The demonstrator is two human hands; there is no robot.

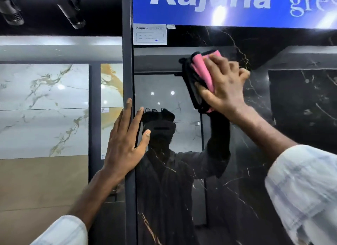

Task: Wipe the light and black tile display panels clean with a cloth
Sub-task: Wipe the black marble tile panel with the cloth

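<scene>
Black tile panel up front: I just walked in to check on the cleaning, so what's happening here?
A person wipes the glossy black tile panel with a pink and black cloth, gripped against its upper part by the right hand, below the blue sign. The left hand rests flat, fingers straight, on the dark frame post at the panel's left edge. The light marble panels stand further left.

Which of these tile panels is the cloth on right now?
The black gold-veined panel, right of the dark frame post. The right hand holds the pink cloth against it; the light marble panels on the left have no cloth.
</scene>
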